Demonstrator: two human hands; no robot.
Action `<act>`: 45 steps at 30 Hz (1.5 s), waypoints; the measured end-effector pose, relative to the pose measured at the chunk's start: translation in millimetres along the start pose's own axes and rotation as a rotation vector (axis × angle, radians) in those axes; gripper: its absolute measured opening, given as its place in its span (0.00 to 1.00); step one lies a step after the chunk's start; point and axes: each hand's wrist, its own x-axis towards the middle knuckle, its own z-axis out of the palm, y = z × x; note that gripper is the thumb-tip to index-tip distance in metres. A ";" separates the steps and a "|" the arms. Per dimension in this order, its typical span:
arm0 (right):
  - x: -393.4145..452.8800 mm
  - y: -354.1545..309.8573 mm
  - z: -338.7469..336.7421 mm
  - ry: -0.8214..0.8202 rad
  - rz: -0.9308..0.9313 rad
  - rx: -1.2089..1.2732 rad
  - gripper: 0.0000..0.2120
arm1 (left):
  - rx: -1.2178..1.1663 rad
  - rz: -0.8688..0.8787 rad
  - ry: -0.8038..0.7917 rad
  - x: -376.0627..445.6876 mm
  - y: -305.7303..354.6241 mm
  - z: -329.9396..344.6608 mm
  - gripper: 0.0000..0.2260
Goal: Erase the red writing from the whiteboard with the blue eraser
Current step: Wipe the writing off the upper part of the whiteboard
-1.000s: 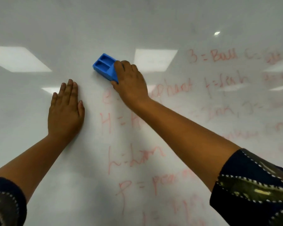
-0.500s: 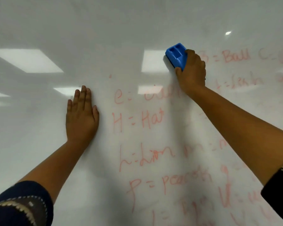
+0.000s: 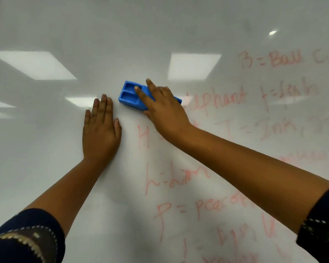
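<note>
The right hand (image 3: 163,109) lies over the blue eraser (image 3: 133,95), fingers curled along its long sides and palm pressing it flat against the whiteboard (image 3: 160,25). The eraser sits near the middle of the board's visible area, at the left end of the red writing (image 3: 222,99), its long axis running left to right and its two recessed pockets facing outward. The left hand (image 3: 101,130) holds nothing: it rests flat on bare board just left of the eraser, fingers extended and close together, apparently as a brace.

Judged state of work: the surface left of the eraser and above it is clean, while most text toward the right edge and the bottom edge remains ("phant", "H", "Lion", "Ball" and further lines, some partly hidden by the right forearm).

Procedure for the present stroke:
1. Keep the felt face fully seated; a tilted eraser leaves streaks.
2. Draw it rightward along the "phant" row with even pressure.
3. Overlap each pass with the row beneath, working toward the bottom edge.
4. Keep the left palm on cleaned board only (skin on wet ink is likely to smear it).
5. Re-wipe any faint pink residue.
</note>
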 end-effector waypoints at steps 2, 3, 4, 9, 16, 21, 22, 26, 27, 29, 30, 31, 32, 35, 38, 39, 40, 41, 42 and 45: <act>-7.1 6.9 -2.1 -0.012 -0.071 -0.025 0.29 | 0.000 0.002 0.003 -0.4 -0.6 -0.1 0.26; -7.1 13.8 -5.3 -0.028 -0.087 -0.028 0.29 | -0.004 0.005 0.006 -0.7 -0.9 -0.4 0.26; -5.7 22.8 -8.8 -0.045 -0.079 -0.027 0.29 | -0.009 0.010 0.011 -1.1 -1.1 -0.6 0.26; 0.9 91.7 -33.6 0.018 0.233 0.045 0.29 | -0.014 0.023 0.025 -2.8 -2.0 -1.7 0.25; -5.7 132.6 -46.2 0.133 0.505 0.036 0.27 | -0.007 -0.010 0.034 -5.9 2.6 -1.3 0.25; -8.2 86.9 -35.8 0.072 0.346 0.060 0.28 | 0.002 -0.021 0.032 -7.8 2.1 0.4 0.25; -12.6 74.9 -32.8 0.053 0.289 0.061 0.28 | 0.003 -0.022 0.033 -8.2 1.8 0.7 0.25; -38.3 31.0 -21.0 -0.005 0.120 0.095 0.28 | -0.001 -0.018 0.036 -9.9 1.2 1.6 0.24; -46.6 21.5 -17.4 -0.030 0.083 0.097 0.28 | -0.004 -0.019 0.036 -11.1 1.1 1.6 0.24; -63.7 4.1 -11.3 -0.082 0.014 0.094 0.28 | -0.011 -0.016 0.040 -12.8 0.3 1.2 0.24; -72.3 -3.0 -9.7 -0.099 -0.023 0.089 0.28 | -0.015 -0.014 0.040 -13.8 0.0 0.9 0.24; -80.2 -7.9 -8.5 -0.110 -0.065 0.082 0.28 | -0.019 -0.013 0.040 -14.6 -0.1 0.6 0.24; -86.6 -10.1 -7.5 -0.112 -0.110 0.081 0.27 | -0.023 -0.011 0.039 -15.3 -0.1 0.2 0.24; -83.8 3.1 -10.7 -0.144 -0.172 0.103 0.28 | -0.021 -0.014 0.036 -16.3 0.7 -0.9 0.23; -51.2 32.6 -18.4 -0.092 -0.049 0.088 0.28 | -0.018 -0.015 0.034 -16.9 1.2 -1.0 0.23; -38.8 41.7 -21.5 -0.056 0.010 0.086 0.28 | -0.020 -0.016 0.033 -17.4 1.1 -0.7 0.23; -27.1 48.9 -24.7 -0.027 0.072 0.092 0.28 | -0.023 -0.016 0.033 -17.9 0.8 -0.2 0.23; -17.7 53.1 -26.4 -0.005 0.130 0.101 0.28 | -0.024 -0.016 0.034 -18.3 0.3 0.1 0.23; -11.3 54.6 -26.3 0.013 0.175 0.104 0.28 | -0.023 -0.015 0.037 -18.7 -0.4 0.3 0.24; -13.1 42.3 -21.8 0.032 0.199 0.129 0.28 | -0.022 -0.012 0.039 -18.7 -1.1 0.7 0.24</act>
